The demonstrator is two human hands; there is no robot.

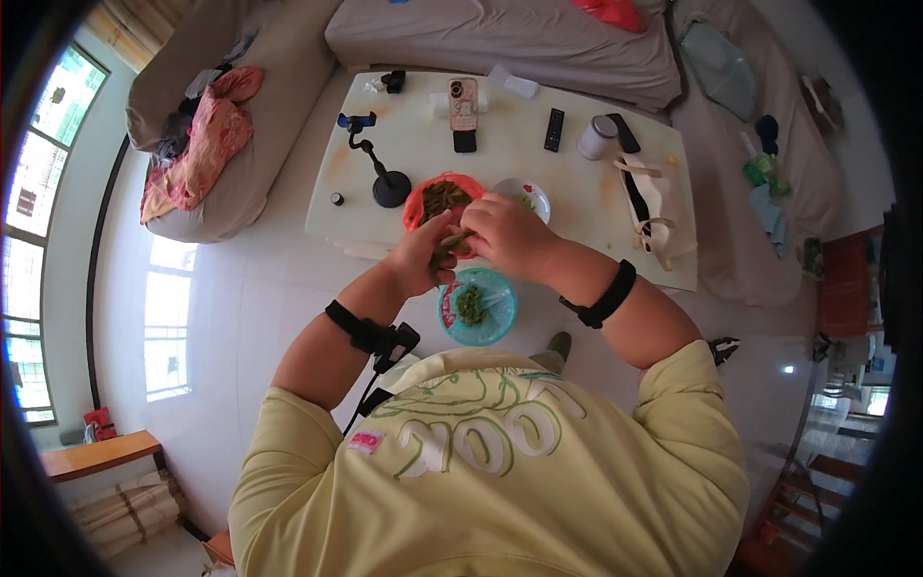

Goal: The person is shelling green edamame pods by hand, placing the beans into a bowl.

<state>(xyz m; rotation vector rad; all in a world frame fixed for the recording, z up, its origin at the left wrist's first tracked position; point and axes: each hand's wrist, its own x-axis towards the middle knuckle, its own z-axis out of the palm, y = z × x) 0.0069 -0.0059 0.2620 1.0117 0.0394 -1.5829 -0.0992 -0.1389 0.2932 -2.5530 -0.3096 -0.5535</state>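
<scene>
Above the front edge of the table, my left hand (415, 258) is closed around a green bean pod (446, 250). My right hand (510, 233) meets it from the other side, its fingers pinched at the pod's upper end. Just beyond them lies a red plastic bag (415, 207) filled with brownish-green pods (442, 198). A white bowl (541, 197) with a few green pieces in it stands partly hidden behind my right hand. Below my hands is a teal bin (496, 335), lined with clear plastic, with green scraps (470, 305) inside.
On the pale table (332, 197) stand a black phone holder (391, 188), a patterned phone (463, 104), a remote (554, 130), a grey canister (597, 137) and a cream bag (649, 207). Covered sofas (500, 40) surround the far side; clothes (207, 135) lie at left.
</scene>
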